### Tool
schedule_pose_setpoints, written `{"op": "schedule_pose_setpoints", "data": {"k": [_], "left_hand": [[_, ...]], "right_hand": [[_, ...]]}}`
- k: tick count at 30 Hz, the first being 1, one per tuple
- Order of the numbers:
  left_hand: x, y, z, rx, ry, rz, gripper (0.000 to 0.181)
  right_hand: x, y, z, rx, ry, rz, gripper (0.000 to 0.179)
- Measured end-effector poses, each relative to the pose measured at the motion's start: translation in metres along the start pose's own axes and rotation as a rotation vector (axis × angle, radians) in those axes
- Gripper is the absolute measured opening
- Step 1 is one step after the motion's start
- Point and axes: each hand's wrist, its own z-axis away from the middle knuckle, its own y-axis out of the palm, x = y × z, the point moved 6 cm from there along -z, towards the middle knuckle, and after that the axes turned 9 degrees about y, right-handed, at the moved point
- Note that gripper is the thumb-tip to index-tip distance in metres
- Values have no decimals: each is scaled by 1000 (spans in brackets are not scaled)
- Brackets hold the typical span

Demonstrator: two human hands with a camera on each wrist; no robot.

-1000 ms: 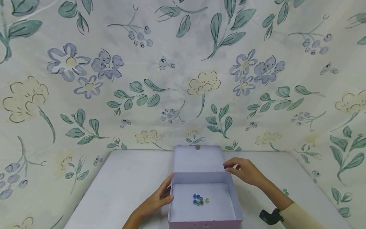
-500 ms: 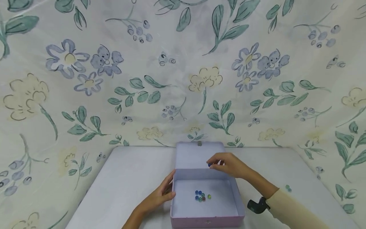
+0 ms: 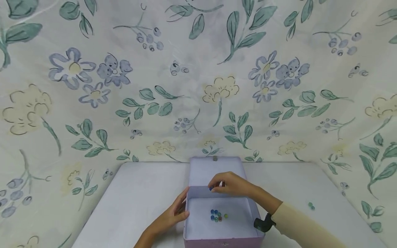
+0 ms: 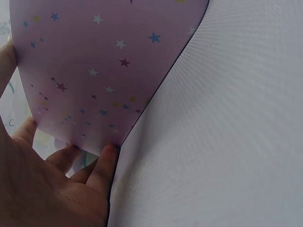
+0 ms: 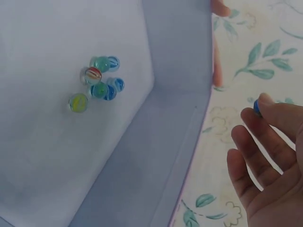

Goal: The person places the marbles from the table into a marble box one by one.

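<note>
Between the thumb and fingertips of my right hand is a small blue marble. In the head view this hand overlaps the back wall of an open metal box; its other fingers are spread. My left hand holds the box at its left side. Its thumb lies at the rim, and its fingertips reach the far corner of the pink, star-printed wall. Inside the box lie several glass marbles: blue and green ones, a red-striped marble and, slightly apart, a yellow-green marble.
Behind the box its pale lilac lid is flipped back. Two greenish marbles sit on the white table at the right. A floral sheet hangs behind the table. A black wrist device is on the right forearm.
My right hand has moved left with the blue marble, from beside the lid to over the box's back wall. The left hand stays at the box's side.
</note>
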Motion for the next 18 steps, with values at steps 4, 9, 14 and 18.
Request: {"op": "schedule_pose_setpoints", "data": {"k": [4,9,14,18], "left_hand": [[0,-1,1,11,6,13,79],[2,0,3,29,8,16,79],[3,1,5,37,7,34,79],[3,0,4,36,8,32,78]], "right_hand": [[2,9,-5,23,-10,-16,17],[2,22,-9,62,-37,-27,18],[-1,36,-15,111,-24,-27,18],[-2,45,-18,147,11,-23,16]]}}
